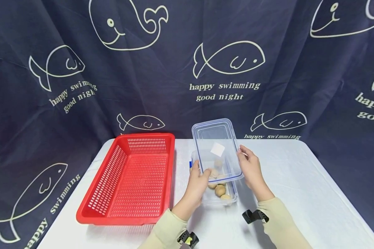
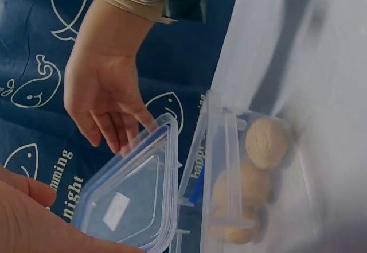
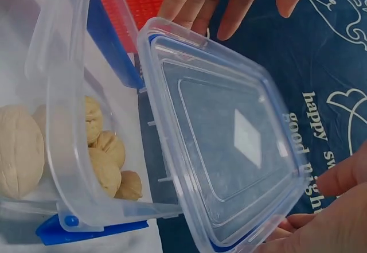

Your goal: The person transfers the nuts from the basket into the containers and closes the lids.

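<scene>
Between both hands, a clear rectangular lid [image 1: 216, 133] with a blue seal and a white sticker is held tilted above a clear plastic box [image 1: 210, 201]. The left hand [image 1: 195, 184] pinches its left edge near the front corner, while the right hand [image 1: 253, 170] grips the right edge. Inside the uncovered box lie several walnuts [image 1: 220, 190], tan and seamed, partly seen through the lid. The right wrist view shows a blue latch [image 3: 92, 232] swung outward from the box, and the right thumb and fingers on either side of the lid's edge.
A large red perforated basket [image 1: 137, 186] stands left of the box on the white-covered table [image 1: 302, 193]. Behind the table hangs a dark blue curtain [image 1: 174, 86] printed with fish and whales. A black wrist camera [image 1: 188, 238] is strapped to each sleeve.
</scene>
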Available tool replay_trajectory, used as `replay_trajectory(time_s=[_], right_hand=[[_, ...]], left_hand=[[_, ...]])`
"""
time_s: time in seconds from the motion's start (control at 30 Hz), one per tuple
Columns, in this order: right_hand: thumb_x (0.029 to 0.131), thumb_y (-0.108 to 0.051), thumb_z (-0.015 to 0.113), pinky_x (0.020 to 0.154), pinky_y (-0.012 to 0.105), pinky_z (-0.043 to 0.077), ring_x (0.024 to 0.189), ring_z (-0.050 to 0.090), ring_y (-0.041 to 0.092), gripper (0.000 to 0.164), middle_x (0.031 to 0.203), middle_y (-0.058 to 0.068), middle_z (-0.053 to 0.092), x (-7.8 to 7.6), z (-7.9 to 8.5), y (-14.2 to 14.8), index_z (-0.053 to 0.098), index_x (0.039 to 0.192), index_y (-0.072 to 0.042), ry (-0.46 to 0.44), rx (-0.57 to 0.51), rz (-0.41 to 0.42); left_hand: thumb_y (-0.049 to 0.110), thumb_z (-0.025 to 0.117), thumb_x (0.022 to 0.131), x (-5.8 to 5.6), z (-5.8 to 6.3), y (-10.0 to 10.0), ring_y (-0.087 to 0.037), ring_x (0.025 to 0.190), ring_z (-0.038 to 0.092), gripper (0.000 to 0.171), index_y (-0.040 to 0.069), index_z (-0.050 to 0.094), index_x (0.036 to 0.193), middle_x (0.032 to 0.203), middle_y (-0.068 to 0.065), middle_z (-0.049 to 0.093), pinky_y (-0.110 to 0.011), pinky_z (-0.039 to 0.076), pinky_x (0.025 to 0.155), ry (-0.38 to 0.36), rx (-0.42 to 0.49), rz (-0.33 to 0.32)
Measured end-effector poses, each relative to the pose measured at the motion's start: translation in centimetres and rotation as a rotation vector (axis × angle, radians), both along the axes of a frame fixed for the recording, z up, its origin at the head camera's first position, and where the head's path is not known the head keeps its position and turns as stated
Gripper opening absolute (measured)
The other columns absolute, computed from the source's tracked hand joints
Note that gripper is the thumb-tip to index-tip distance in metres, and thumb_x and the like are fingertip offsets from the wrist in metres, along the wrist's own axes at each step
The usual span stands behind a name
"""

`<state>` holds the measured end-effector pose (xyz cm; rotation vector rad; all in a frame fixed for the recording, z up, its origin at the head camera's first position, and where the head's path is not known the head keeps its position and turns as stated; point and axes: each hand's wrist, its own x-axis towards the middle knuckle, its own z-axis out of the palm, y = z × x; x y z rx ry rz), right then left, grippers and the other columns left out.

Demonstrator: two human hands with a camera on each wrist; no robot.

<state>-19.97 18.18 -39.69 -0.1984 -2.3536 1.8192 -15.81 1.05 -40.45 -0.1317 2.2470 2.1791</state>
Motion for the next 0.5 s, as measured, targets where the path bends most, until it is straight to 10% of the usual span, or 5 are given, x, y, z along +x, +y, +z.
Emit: replay_trajectory(time_s=[0.5], right_hand=[[0.105, -0.041, 0.016, 0.118, 0.043, 0.012, 0.144, 0.017, 0.034, 0.065, 0.152, 0.027, 0.025, 0.23, -0.19, -0.19, 0.020, 0.147, 0.009, 0.091, -0.195, 0.169]], left_hand=[[0.022, 0.044, 0.102, -0.49, -0.18, 0.06, -0.029, 0.102, 0.050, 0.053, 0.004, 0.029, 0.150, 0.114, -0.017, 0.042, -0.049, 0.040, 0.097, 0.235, -0.136, 0.142]])
